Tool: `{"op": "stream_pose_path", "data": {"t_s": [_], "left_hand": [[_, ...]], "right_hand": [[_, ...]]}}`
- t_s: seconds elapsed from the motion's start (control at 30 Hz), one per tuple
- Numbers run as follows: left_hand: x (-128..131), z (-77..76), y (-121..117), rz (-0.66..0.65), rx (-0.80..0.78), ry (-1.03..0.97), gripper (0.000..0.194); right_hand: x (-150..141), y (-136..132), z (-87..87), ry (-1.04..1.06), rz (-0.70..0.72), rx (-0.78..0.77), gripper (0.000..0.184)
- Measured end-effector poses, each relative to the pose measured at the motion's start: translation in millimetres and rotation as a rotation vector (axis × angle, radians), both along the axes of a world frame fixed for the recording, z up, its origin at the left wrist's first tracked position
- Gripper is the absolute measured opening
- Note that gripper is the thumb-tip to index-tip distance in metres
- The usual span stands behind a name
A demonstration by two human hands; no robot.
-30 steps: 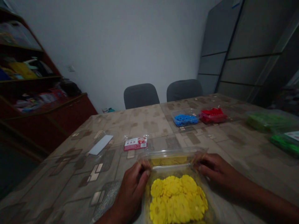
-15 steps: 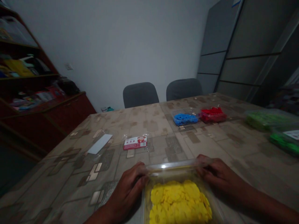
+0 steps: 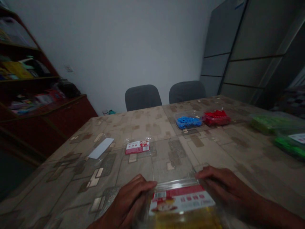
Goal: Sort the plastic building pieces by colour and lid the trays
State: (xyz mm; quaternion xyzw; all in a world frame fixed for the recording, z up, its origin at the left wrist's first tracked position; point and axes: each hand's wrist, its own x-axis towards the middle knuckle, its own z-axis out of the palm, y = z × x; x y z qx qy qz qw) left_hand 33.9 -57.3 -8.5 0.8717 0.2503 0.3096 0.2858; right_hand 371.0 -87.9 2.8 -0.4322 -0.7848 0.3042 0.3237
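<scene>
A clear plastic box [image 3: 181, 219] with yellow pieces inside is at the bottom edge of the view, directly before me. Its labelled face [image 3: 183, 198] points up at me, with a red and white label that reads upside down. My left hand [image 3: 130, 197] grips the box's left side, thumb along the far left corner. On the opposite side my right hand [image 3: 220, 187] is closed around the far right corner, fingers over the edge. The near part of the box is cut off by the frame, and the yellow pieces are mostly hidden and blurred.
Farther back stand a box of blue pieces [image 3: 188, 121] and a box of red pieces [image 3: 217, 117]. Green boxes [image 3: 289, 144] are at the right. A clear lid with a label [image 3: 137, 147] and another with a white card [image 3: 101, 148] lie on the patterned table [image 3: 152, 124].
The box has turned in my hands: the yellow flower-like pieces were plainly visible before, and now the labelled face shows. My hands have shifted slightly lower with it.
</scene>
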Motion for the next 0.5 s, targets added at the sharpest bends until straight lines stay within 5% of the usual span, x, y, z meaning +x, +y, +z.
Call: {"op": "stream_pose_path", "data": {"t_s": [0.23,0.4,0.5], "left_hand": [[-8,-3.2,-1,-0.095,0.172,0.050,0.045],[-6,8.6,-3,-0.131,0.229,0.075,0.045],[-1,16.5,-12,-0.058,0.201,0.080,0.044]], "right_hand": [[-1,2,7.3,0.006,0.067,0.164,0.026],[2,-9,17.1,-0.118,0.010,0.258,0.037],[3,-19,16.9,-0.118,-0.015,0.167,0.037]]}}
